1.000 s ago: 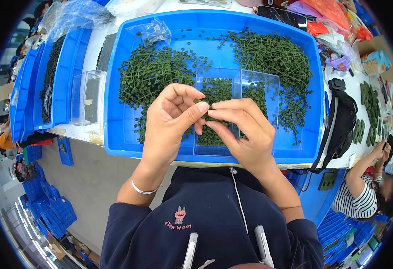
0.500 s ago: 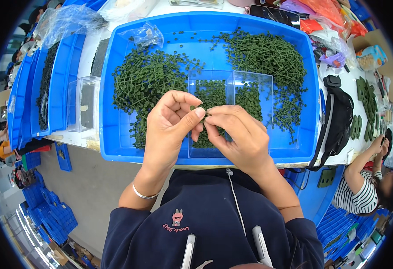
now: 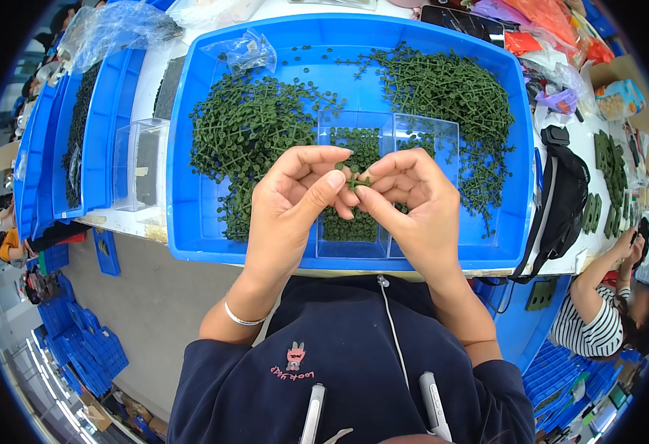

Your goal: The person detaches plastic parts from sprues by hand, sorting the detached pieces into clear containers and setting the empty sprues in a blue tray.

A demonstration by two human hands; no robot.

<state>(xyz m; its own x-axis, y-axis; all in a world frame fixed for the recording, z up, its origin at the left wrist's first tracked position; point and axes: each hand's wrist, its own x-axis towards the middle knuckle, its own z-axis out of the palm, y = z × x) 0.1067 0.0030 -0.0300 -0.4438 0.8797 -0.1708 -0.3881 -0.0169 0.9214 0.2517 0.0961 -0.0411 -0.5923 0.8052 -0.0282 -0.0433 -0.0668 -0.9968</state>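
Bent over a blue tray [image 3: 346, 83] on a white counter [image 3: 145, 90], I hold a small green branched part [image 3: 357, 182] up at fingertip height, between my two grips and above the loose stock. My right grip [image 3: 424, 196] pinches it, thumb against forefinger at the part's right side. My left grip [image 3: 295, 189], a silvery bangle [image 3: 244, 320] around the wrist behind it, curls in at the left side, thumb and fingers bent about the part; from this overhead view, I cannot tell whether they clamp it. Below and just beyond the grips stand clear boxes [image 3: 350, 251], side by side, filled with small green discs [image 3: 354, 139] and partly hidden by my hands. Beyond the left grip spreads one heap of green pieces [image 3: 250, 126]; a second heap [image 3: 450, 89] lies beyond the right grip and trails down its outer side. At the tray's far left corner, past the left grip, rests a crumpled clear bag [image 3: 250, 53]. Well to the right of my right grip, outside the tray, sits a black strapped bag [image 3: 563, 196]; farther right, a co-worker in a striped top [image 3: 589, 325] works with both hands raised.
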